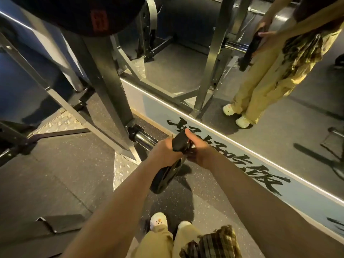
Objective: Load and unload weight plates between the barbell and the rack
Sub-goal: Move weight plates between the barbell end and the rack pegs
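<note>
A black weight plate point(167, 174) stands on edge in the middle of the view, seen nearly edge-on, at the end of the chrome barbell sleeve point(143, 139). My left hand point(163, 151) grips the plate's upper rim from the left. My right hand point(199, 151) grips the rim from the right, thumb laid over the top. Whether the plate's hole is on the sleeve is hidden by my hands. The sleeve runs left to a black collar at the steel rack upright point(104, 84). Another black plate point(83, 13) with a red label hangs at the top left.
A floor-level wall mirror point(260, 75) on the right reflects the rack, the barbell and a person holding the plate. Below it runs a pale blue band with black brush lettering point(232, 164). Diamond-plate steel point(122, 170) and rack base beams lie on the rubber floor. My feet point(158, 220) are below.
</note>
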Motion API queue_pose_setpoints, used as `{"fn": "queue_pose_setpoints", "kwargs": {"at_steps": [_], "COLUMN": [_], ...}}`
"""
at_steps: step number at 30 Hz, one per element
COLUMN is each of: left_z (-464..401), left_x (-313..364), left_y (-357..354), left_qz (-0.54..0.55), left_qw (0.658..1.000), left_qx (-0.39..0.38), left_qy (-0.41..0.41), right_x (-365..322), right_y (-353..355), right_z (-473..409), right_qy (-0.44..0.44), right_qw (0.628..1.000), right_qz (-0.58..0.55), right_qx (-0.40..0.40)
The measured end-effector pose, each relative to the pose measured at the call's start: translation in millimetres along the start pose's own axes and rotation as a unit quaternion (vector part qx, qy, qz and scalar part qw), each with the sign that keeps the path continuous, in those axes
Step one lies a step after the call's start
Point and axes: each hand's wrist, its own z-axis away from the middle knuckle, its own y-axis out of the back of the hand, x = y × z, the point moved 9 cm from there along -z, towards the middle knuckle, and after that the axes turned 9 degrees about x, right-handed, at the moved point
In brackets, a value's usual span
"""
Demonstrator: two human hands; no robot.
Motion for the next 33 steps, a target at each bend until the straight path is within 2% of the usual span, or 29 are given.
{"fn": "queue_pose_setpoints", "kwargs": {"at_steps": [3,8,11,14,17,19,22,23,25,27,28,30,32,33], "left_z": [-8,-26,-40,-51,-60,-67,-74,-71,-63,-50,-43,-28,-9,3], "left_x": [3,16,29,34,35,34,36,35,33,31,26,6,-38,-57], "left_y": [0,-3,-5,-9,-12,-16,-19,-19,-18,-10,-2,17,32,33], "left_qz": [-0.023,-0.073,-0.101,-0.136,-0.150,-0.158,-0.175,-0.177,-0.143,-0.050,0.023,0.176,0.287,0.316], "left_qw": [1.000,0.997,0.994,0.988,0.985,0.983,0.979,0.977,0.978,0.983,0.986,0.978,0.954,0.945], "left_qx": [0.004,-0.030,-0.034,-0.059,-0.075,-0.084,-0.103,-0.117,-0.150,-0.175,-0.164,-0.096,-0.022,-0.015], "left_qy": [0.002,0.025,0.025,0.033,0.043,0.039,0.018,0.015,0.019,0.019,0.026,0.049,0.079,0.086], "right_x": [10,35,41,45,48,48,43,45,45,43,43,44,45,44], "right_y": [8,37,48,21,-29,-48,-53,-55,-60,-61,-61,-58,-61,-62], "right_z": [0,11,21,40,59,59,59,59,60,61,61,58,55,53], "right_qy": [0.016,-0.019,0.007,0.062,0.113,0.147,0.161,0.154,0.148,0.145,0.145,0.144,0.147,0.154], "right_qw": [1.000,0.998,0.994,0.977,0.953,0.930,0.851,0.840,0.834,0.828,0.827,0.831,0.837,0.832], "right_qz": [-0.014,0.016,0.072,0.204,0.281,0.334,0.470,0.484,0.496,0.505,0.507,0.504,0.502,0.512], "right_qx": [-0.014,0.056,0.078,0.015,-0.026,0.038,0.173,0.189,0.193,0.196,0.194,0.186,0.159,0.144]}}
